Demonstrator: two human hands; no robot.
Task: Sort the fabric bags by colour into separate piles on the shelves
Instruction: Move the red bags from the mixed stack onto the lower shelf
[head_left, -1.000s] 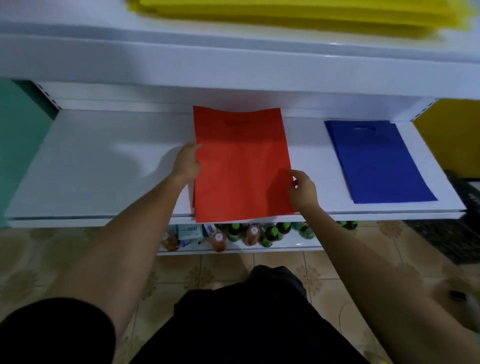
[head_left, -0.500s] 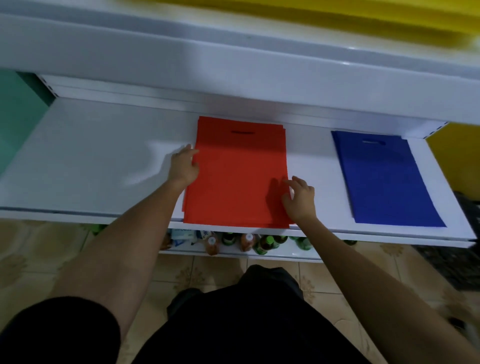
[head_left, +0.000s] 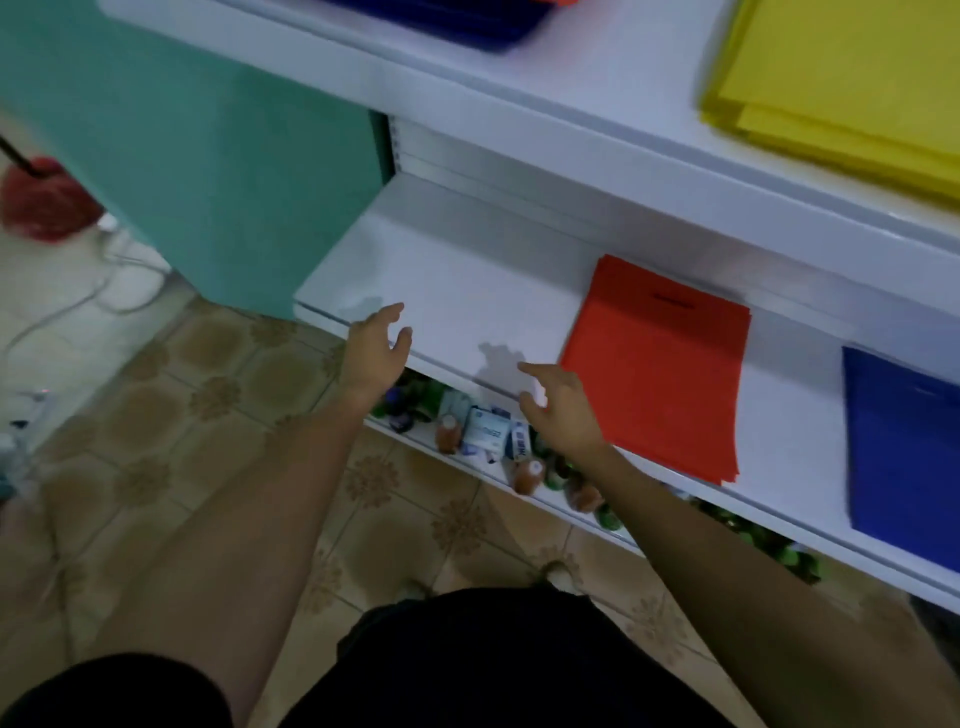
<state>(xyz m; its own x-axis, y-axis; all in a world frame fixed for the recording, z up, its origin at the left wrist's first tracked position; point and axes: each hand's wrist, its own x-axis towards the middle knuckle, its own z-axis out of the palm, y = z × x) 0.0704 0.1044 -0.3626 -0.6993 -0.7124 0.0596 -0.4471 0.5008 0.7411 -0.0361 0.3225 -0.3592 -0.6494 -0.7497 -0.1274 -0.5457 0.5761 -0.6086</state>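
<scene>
**Both hands empty, between one bag and the next**

Both my hands were free. My left hand (head_left: 376, 345) hung over the front lip of the middle shelf (head_left: 457, 291), fingers loosely spread, gripping nothing. My right hand (head_left: 563, 410) hovered just beside the near left corner of the red bags (head_left: 660, 374), forefinger stretched out and the others relaxed, also gripping nothing. I could not tell whether it brushed the pile's edge.

The red bags lay flat on the middle shelf with the handle slot toward the back. To their right, apart from them, lay the blue bag (head_left: 904, 457) on the same shelf. On the upper shelf sat the yellow bags (head_left: 852, 78), and at the top edge of the view a dark blue stack (head_left: 467, 21), too cut off to say what it held. Bottles (head_left: 530, 475) crowded the bottom shelf under my wrists.

I judged the red pile as laid and this moment as the gap between placements. The next move called for finding an unsorted bag, and none showed within reach. After that it meant reading the bag's colour and laying it squarely on the matching pile, or on the bare left stretch of shelf for a new colour.
</scene>
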